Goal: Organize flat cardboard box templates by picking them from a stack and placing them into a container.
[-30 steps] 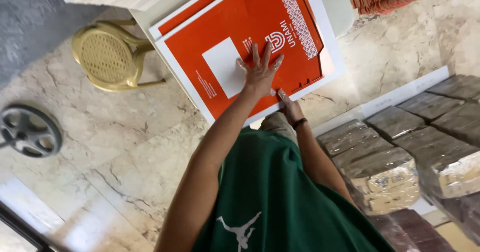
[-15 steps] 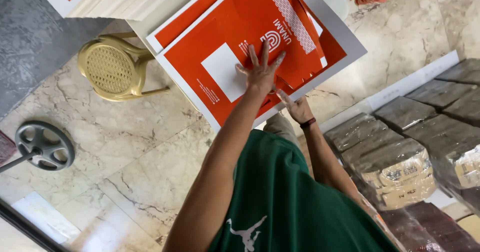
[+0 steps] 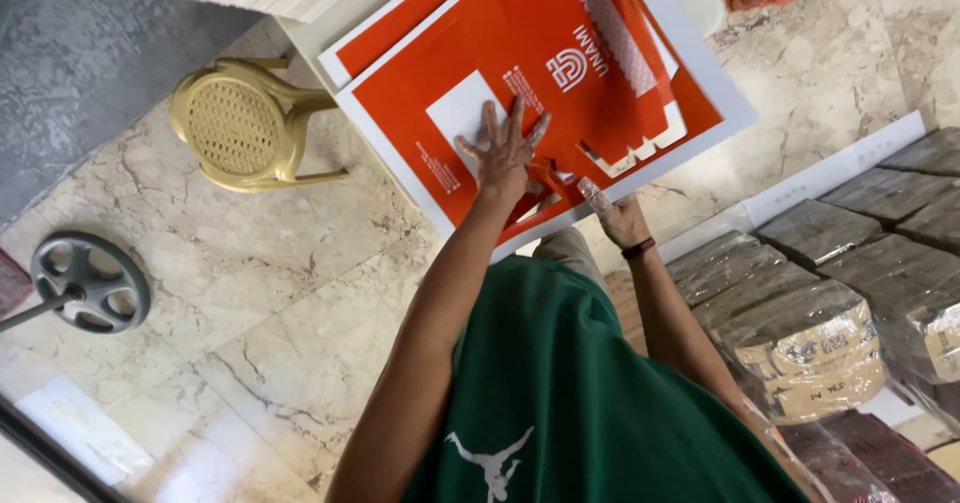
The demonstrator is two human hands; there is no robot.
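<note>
Orange sheet [image 3: 600, 73] shifted (maybe) under left hand [image 3: 505, 153]

A flat orange-and-white die-cut carton sheet [image 3: 560, 93] lies uppermost, bearing a white rectangular label panel [image 3: 462, 115]. Brown plastic-wrapped bundles [image 3: 830, 313] are stacked in rows at the right edge.
</note>
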